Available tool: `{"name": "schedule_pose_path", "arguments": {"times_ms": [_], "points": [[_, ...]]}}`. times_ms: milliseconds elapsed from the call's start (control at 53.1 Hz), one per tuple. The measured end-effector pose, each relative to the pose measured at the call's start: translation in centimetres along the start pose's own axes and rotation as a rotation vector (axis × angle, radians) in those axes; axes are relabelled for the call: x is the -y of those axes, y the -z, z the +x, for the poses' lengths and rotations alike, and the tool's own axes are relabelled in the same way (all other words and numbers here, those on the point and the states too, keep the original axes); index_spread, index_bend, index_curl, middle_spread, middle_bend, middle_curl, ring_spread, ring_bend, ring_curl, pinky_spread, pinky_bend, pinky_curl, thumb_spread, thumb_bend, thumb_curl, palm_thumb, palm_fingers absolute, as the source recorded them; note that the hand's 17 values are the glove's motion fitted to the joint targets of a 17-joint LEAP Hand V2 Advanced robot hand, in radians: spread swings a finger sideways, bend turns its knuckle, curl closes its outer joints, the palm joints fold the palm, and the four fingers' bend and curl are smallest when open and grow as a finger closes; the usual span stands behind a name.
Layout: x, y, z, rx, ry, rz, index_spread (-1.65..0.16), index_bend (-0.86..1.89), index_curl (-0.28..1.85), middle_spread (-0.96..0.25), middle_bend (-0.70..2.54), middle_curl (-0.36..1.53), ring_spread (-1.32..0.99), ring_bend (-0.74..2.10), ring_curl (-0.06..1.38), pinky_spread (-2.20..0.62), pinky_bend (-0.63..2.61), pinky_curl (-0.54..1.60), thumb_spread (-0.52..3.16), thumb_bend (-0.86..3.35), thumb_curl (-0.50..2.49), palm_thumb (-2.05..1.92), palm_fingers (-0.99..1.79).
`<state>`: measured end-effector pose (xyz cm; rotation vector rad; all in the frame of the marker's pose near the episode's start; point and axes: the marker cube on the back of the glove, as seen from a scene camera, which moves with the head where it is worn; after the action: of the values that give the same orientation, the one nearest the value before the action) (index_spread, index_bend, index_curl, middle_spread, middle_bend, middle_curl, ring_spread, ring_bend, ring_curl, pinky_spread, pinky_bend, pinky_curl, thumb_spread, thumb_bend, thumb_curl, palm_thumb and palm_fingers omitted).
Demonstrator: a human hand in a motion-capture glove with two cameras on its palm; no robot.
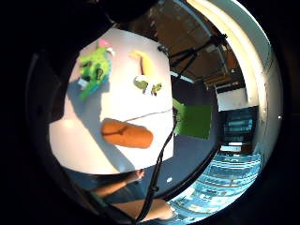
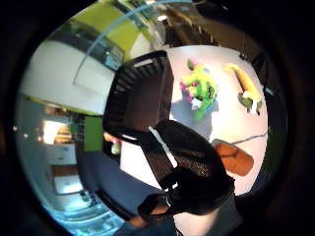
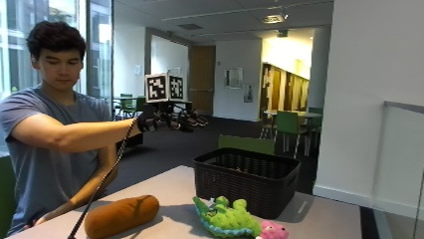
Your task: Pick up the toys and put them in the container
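My gloved right hand (image 3: 154, 122) is raised in the air well above the near part of the table, fingers relaxed and holding nothing; part of the glove (image 2: 189, 169) shows in the thumb side view. Below it an orange-brown plush roll (image 3: 122, 215) (image 1: 127, 133) (image 2: 235, 158) lies on the white table (image 3: 318, 219). A green plush dinosaur (image 3: 227, 218) (image 1: 94, 70) (image 2: 200, 89) with a pink part (image 3: 273, 231) lies just in front of the dark woven basket (image 3: 248, 178) (image 2: 140, 96). A yellow and green plush toy (image 1: 147, 74) (image 2: 246, 90) lies further along the table.
The person's bare left arm (image 3: 73, 201) hangs beside the table's near edge. A cable (image 3: 99, 189) runs down from the glove past the orange roll. Green chairs (image 3: 246, 144) stand behind the table.
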<state>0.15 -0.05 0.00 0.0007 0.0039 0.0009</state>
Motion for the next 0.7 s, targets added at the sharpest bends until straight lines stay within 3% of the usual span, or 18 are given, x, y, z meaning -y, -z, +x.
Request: {"name": "schedule_pose_path", "arguments": {"times_ms": [132,282,696], "points": [[0.1,-0.2,-0.1,-0.009,-0.003,-0.012,-0.21,0.15,0.08,-0.02,0.21,0.09,-0.02,0.17,0.02,0.02,0.66,0.20,0.82,-0.04,0.02,-0.06,0.09],[-0.1,-0.1,0.3,-0.010,0.001,-0.023,-0.27,0.16,0.13,-0.03,0.22,0.15,-0.03,0.19,0.05,0.03,0.71,0.24,1.08,-0.05,0.05,-0.07,0.04],[-4.1,-0.9,7.0,-0.017,-0.003,-0.041,-0.30,0.10,0.18,-0.04,0.20,0.26,-0.02,0.25,0.14,0.04,0.83,0.31,1.12,-0.07,0.11,-0.09,-0.05]]}}
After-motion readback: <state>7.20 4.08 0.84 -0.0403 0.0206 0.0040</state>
